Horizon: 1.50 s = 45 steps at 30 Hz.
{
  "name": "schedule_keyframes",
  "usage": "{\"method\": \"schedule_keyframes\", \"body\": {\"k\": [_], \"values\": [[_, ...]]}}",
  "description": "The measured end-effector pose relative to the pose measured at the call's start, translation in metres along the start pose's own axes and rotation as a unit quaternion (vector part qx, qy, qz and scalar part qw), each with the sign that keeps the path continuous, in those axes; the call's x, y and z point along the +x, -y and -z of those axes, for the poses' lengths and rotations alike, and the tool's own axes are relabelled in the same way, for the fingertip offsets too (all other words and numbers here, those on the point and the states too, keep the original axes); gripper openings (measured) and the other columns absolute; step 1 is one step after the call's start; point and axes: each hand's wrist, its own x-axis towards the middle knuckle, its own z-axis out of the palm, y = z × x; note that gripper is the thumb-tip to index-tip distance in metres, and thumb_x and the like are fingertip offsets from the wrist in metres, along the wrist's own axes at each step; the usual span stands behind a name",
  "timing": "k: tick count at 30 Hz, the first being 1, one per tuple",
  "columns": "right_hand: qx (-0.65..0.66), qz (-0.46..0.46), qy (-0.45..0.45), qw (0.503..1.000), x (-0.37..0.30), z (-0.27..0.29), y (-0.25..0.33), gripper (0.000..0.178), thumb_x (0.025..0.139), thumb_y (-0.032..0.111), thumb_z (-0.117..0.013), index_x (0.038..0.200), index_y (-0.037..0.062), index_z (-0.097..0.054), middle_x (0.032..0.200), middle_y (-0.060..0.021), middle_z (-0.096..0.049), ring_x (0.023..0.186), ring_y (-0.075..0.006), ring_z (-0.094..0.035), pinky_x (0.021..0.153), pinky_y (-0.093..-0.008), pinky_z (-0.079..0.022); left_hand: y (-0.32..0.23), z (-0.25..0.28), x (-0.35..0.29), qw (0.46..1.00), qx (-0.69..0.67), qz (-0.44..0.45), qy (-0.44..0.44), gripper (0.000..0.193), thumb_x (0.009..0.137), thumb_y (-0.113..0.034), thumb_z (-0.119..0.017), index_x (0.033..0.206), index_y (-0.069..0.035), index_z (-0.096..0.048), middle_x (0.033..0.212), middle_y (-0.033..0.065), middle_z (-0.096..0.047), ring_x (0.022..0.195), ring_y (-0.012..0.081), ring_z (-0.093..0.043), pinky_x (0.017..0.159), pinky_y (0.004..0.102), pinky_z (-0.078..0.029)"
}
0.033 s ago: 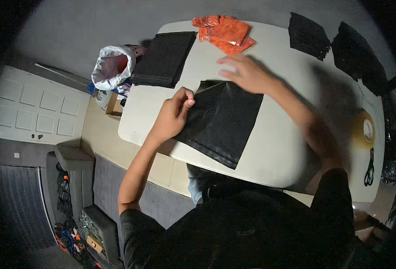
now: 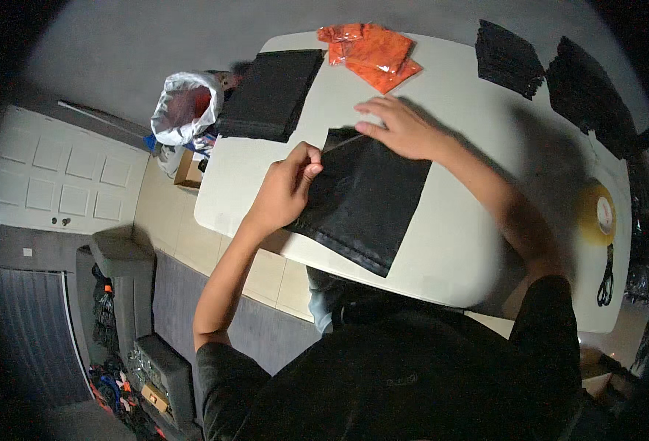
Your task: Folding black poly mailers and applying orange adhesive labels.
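A flat black bag or sheet (image 2: 376, 202), looking like thin plastic, lies on the white table (image 2: 453, 235) in front of me. Its near corner reaches the table's front edge. My left hand (image 2: 284, 191) pinches its left edge between thumb and curled fingers. Over its far edge is my right hand (image 2: 401, 128), palm down with fingers stretched out and thumb apart, holding nothing that I can see. A pale strip shows along the far edge between the two hands. Whether the right thumb touches the bag I cannot tell.
Stacked black sheets (image 2: 271, 95) lie at the far left, orange items in clear wrappers (image 2: 376, 55) at the back. More black stacks (image 2: 508, 59) sit far right. A tape roll (image 2: 598, 213) and black-handled scissors (image 2: 605, 283) lie at the right. A lined bin (image 2: 218, 110) stands beyond the left edge.
My right hand has come slightly nearer to me, closer to the bag's far edge. The left hand keeps its pinch on the bag.
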Motion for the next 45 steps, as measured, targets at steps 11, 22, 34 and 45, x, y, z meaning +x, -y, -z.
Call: {"method": "schedule_keyframes", "body": {"k": [11,22,34,45], "values": [[0.475,-0.062,0.115,0.87,0.016,0.039,0.033,0.043,0.095,0.04,-0.077,0.113,0.0014,-0.071,0.097,-0.0012,-0.069,0.093,-0.0098,-0.06,0.084,-0.0293,-0.048,-0.023,0.009,-0.018,0.993,-0.046,-0.103,0.038,0.011,0.103,-0.01,-0.057,0.101,-0.003,-0.049,0.081,0.0174,-0.054,0.07,0.033,-0.056,0.068,0.0365,-0.044],[0.236,-0.076,-0.073,0.966,0.027,0.077,0.013,0.039,0.096,0.035,-0.076,0.092,-0.0033,-0.076,0.074,-0.0101,-0.071,0.068,-0.016,-0.065,0.07,-0.0377,-0.051,-0.006,-0.007,-0.005,0.944,-0.297,0.142,-0.001,0.031,0.103,-0.026,-0.069,0.121,-0.01,-0.049,0.087,-0.001,-0.06,0.07,0.0042,-0.053,0.054,0.0203,-0.04],[-0.127,-0.186,0.108,0.968,-0.004,0.056,-0.047,0.05,0.102,0.044,-0.061,0.081,0.0005,-0.074,0.078,-0.024,-0.07,0.084,-0.0458,-0.07,0.082,-0.0522,-0.056,0.041,0.003,0.003,0.988,-0.117,0.099,0.02,0.033,0.096,-0.001,-0.073,0.127,0.001,-0.063,0.088,0.0071,-0.074,0.087,0.0089,-0.065,0.077,0.0264,-0.051],[-0.018,-0.145,-0.164,0.976,0.032,0.022,-0.101,0.036,0.102,0.04,-0.061,0.11,0.0067,-0.073,0.099,-0.0155,-0.073,0.087,-0.0371,-0.071,0.078,-0.0471,-0.056,0.049,-0.005,-0.02,0.997,0.032,0.06,-0.043,0.026,0.095,-0.009,-0.075,0.12,-0.005,-0.069,0.084,0.0147,-0.075,0.068,0.0172,-0.072,0.061,0.0317,-0.053]]}}
